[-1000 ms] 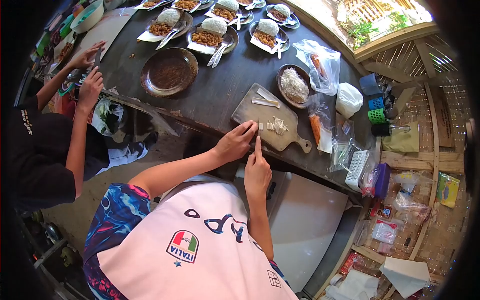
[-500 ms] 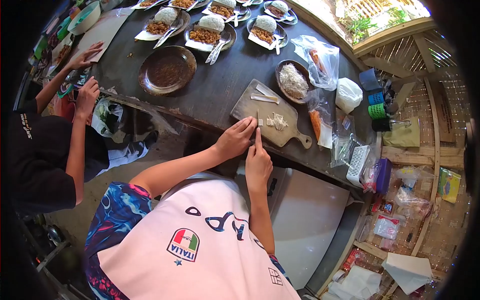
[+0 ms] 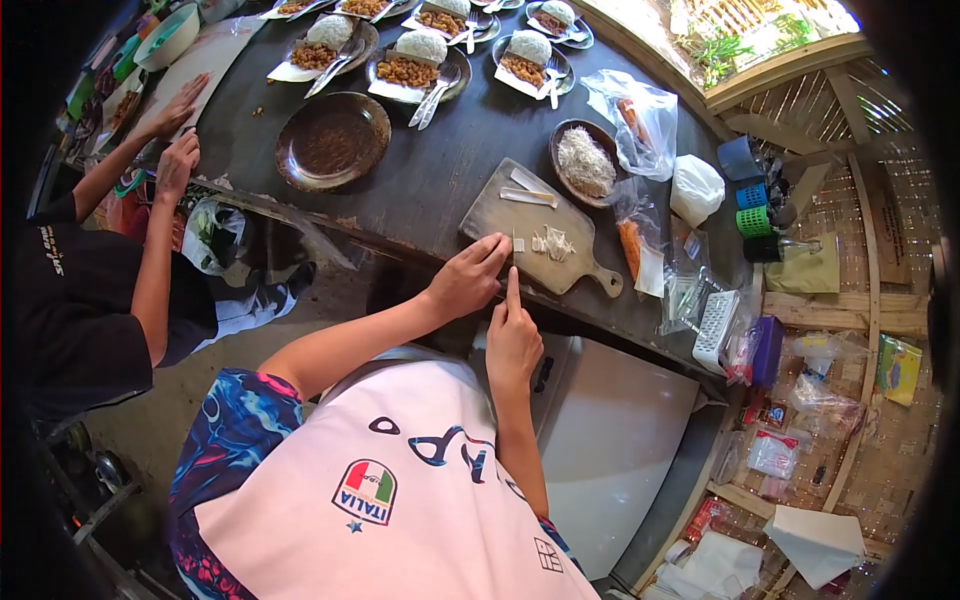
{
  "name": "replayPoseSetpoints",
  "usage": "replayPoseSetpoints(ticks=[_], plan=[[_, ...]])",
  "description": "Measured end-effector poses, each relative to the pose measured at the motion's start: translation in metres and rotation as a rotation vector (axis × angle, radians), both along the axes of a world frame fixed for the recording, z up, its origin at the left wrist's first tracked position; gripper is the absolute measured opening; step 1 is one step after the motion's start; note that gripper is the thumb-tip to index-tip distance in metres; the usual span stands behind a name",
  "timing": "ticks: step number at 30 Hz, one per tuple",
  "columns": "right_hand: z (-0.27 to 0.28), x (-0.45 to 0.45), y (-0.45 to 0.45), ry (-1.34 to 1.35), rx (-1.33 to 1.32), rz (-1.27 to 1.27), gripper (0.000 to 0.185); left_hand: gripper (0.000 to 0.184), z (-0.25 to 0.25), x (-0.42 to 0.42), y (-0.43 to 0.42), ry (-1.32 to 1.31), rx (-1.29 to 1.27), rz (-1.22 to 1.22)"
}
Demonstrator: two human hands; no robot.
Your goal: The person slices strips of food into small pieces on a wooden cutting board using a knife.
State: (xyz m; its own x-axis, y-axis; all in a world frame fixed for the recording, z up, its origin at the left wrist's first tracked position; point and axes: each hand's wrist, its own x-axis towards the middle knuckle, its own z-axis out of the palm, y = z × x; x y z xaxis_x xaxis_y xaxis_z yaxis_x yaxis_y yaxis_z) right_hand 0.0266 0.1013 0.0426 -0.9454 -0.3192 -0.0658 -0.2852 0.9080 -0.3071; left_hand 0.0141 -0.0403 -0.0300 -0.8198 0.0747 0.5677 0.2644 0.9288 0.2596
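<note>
A wooden cutting board (image 3: 480, 212) with a short handle lies at the table's near edge. My left hand (image 3: 468, 275) rests at its left corner, fingertips pinched together beside a small pale piece (image 3: 518, 245); whatever they hold is mostly hidden. Just right of it, my right hand (image 3: 513, 345) is curled round a knife, index finger stretched along it. Only a thin bit of the blade shows, and the handle is hidden. Thin pale slices (image 3: 553, 243) lie heaped on the board, with two longer pale strips (image 3: 528, 195) behind them.
A brown plate (image 3: 333, 140) stands left of the board. Behind are several plates of rice (image 3: 422, 46) with forks. A bowl of white shreds (image 3: 586, 162) and plastic bags (image 3: 640, 130) stand to the right. A co-worker's hands (image 3: 180, 110) are at the left.
My right hand has drawn back slightly towards me, its fingertip lower. My left hand has barely moved. At the left, the co-worker's hands have shifted a little.
</note>
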Motion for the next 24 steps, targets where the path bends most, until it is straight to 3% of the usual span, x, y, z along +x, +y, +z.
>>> replayPoseSetpoints(ticks=[14, 24], plan=[[-0.007, -0.013, -0.001, 0.018, -0.136, 0.02, 0.056, 0.066, 0.001, 0.003, 0.003, -0.015, 0.027, -0.002], [-0.005, -0.009, -0.004, 0.024, -0.052, 0.022, 0.058, 0.064, 0.002, 0.002, 0.003, -0.006, 0.016, 0.028]])
